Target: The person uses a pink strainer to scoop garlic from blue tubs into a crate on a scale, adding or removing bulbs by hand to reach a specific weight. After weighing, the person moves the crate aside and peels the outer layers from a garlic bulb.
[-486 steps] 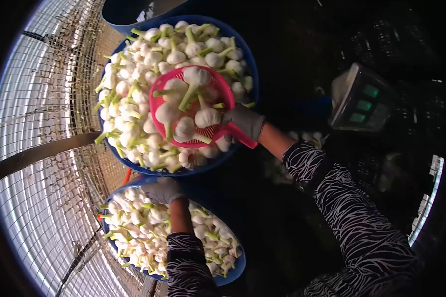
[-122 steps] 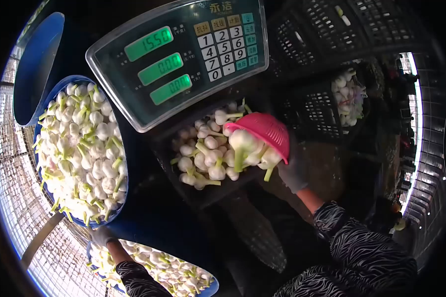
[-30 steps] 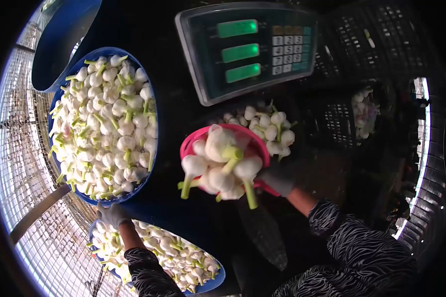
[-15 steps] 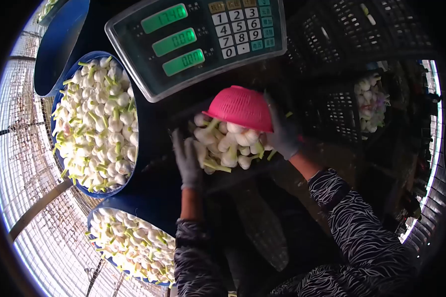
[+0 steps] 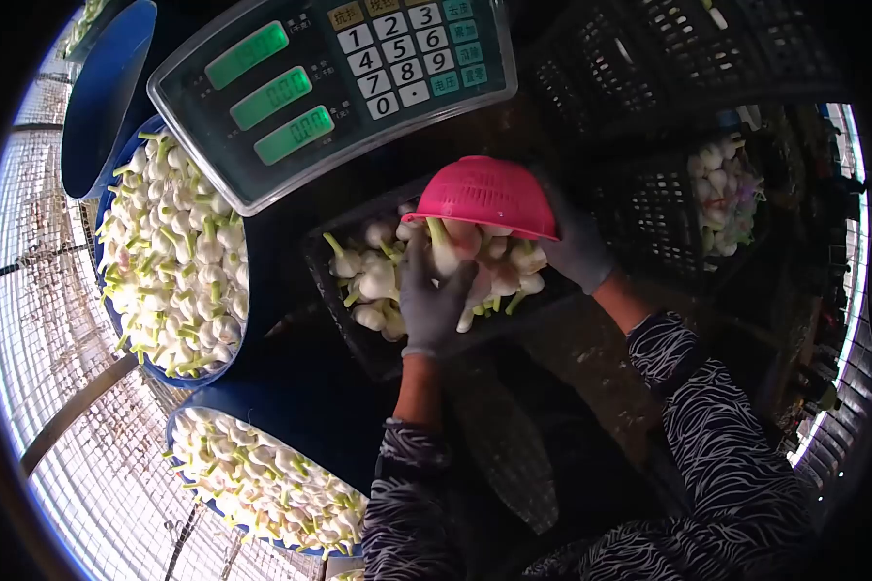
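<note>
A pink plastic colander [image 5: 484,194] is tipped on its side over a black crate [image 5: 334,320], its mouth facing down toward me. My right hand [image 5: 579,250], in a grey glove, grips the colander's right rim; some of its fingers are hidden in shadow. White garlic bulbs [image 5: 370,278] with green stem stubs lie in the crate and under the colander's mouth. My left hand [image 5: 433,302], gloved too, reaches in among the bulbs just below the rim. Its thumb and fingers are spread apart, touching garlic at the opening.
A scale display [image 5: 329,87] with green readouts and a keypad stands beyond the crate. Two blue barrels of garlic, an upper one [image 5: 247,310] and a lower one [image 5: 310,392], are at left. On the right, another black crate [image 5: 654,218] stands near more garlic [image 5: 722,189].
My left hand has moved right, from the pile's left side to the colander's mouth. The colander has shifted slightly right in my right hand. More garlic shows in the crate.
</note>
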A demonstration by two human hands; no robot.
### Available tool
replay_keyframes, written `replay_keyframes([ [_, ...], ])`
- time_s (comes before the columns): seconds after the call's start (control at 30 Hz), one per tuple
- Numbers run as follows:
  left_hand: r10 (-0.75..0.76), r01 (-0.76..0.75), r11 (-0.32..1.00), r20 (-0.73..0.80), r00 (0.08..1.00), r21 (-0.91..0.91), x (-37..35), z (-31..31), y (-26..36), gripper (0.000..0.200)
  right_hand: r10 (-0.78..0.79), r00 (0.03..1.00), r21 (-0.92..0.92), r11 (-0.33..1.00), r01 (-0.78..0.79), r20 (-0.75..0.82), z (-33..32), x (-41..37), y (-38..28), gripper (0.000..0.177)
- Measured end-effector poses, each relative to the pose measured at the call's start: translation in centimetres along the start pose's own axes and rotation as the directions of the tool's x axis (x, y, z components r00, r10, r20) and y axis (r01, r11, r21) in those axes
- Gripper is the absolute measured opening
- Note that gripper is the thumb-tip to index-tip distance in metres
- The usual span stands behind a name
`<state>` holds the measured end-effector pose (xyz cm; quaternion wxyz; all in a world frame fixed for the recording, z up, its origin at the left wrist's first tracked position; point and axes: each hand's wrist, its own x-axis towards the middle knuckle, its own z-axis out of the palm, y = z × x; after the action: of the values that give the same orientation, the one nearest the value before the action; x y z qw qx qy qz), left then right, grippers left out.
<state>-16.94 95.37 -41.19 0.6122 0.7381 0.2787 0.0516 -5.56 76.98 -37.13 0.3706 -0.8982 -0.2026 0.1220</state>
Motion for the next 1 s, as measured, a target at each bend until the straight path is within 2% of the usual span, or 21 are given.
replay_keyframes([
  [0.03,-0.013,0.007,0.989,0.046,0.999,0.144,0.1,0.7,0.4,0.064,0.026,1.000,0.009,1.000,-0.026,0.000,-0.4,0.0,-0.2,0.066],
  [0.07,0.000,-0.006,0.977,0.028,1.000,0.215,0.4,1.2,-0.3,0.061,0.057,0.998,-0.073,0.996,-0.057,-0.002,-0.8,0.0,0.0,0.066],
  [0.13,0.133,-0.094,0.951,-0.114,0.985,0.295,0.6,1.0,-0.8,0.059,0.125,0.992,-0.233,0.965,-0.124,-0.014,-1.4,-0.3,0.8,0.065],
  [0.17,0.200,-0.130,0.931,-0.179,0.963,0.340,0.6,0.7,-1.0,0.058,0.015,0.998,-0.299,0.954,-0.034,-0.065,-1.6,-0.3,1.4,0.068],
  [0.2,0.188,-0.084,0.929,-0.266,0.945,0.360,0.5,0.4,-1.2,0.058,-0.094,0.990,-0.366,0.929,0.049,-0.106,-1.7,-0.2,2.1,0.071],
  [0.23,0.196,-0.050,0.886,-0.274,0.941,0.461,0.7,-0.4,-2.8,0.056,-0.203,0.969,-0.434,0.892,0.125,-0.138,-1.9,-0.1,2.7,0.075],
  [0.3,0.094,0.041,0.718,-0.155,0.983,0.695,0.9,-2.1,-4.2,0.057,-0.240,0.952,-0.451,0.883,0.132,-0.190,-2.2,0.3,3.8,0.077],
  [0.4,0.102,-0.008,0.720,-0.094,0.990,0.694,1.1,-2.3,-5.7,0.057,-0.222,0.958,-0.473,0.874,0.112,-0.182,-2.5,1.1,4.4,0.081],
  [0.5,0.184,-0.060,0.751,-0.120,0.976,0.658,1.4,-1.8,-5.7,0.060,-0.182,0.969,-0.484,0.871,0.080,-0.166,-2.6,1.3,4.1,0.083],
  [0.6,0.251,-0.127,0.635,-0.048,0.967,0.762,0.3,-0.2,-3.6,0.065,-0.115,0.989,-0.489,0.870,0.056,-0.091,-2.5,1.7,3.7,0.083],
  [0.7,0.257,-0.345,0.509,0.242,0.935,0.789,0.5,1.7,-1.5,0.063,-0.087,0.995,-0.497,0.866,0.052,-0.047,-2.7,1.8,3.7,0.080],
  [0.73,0.278,-0.350,0.393,0.253,0.927,0.850,1.4,2.1,-1.9,0.060,-0.093,0.995,-0.499,0.864,0.060,-0.041,-2.9,2.0,3.7,0.079],
  [0.83,0.258,-0.196,0.432,0.087,0.962,0.880,5.1,1.5,-3.5,0.045,-0.155,0.985,-0.487,0.868,0.102,-0.070,-3.9,1.5,3.9,0.075],
  [0.93,0.101,-0.037,0.471,-0.013,0.995,0.881,8.1,-0.2,-5.2,0.031,-0.080,0.993,-0.466,0.884,0.028,-0.092,-5.0,-0.2,3.9,0.068],
  [1.0,0.150,-0.117,0.694,0.015,0.988,0.710,8.1,-1.6,-6.1,0.027,-0.110,0.980,-0.413,0.910,0.033,-0.164,-4.8,-1.3,4.2,0.067],
])
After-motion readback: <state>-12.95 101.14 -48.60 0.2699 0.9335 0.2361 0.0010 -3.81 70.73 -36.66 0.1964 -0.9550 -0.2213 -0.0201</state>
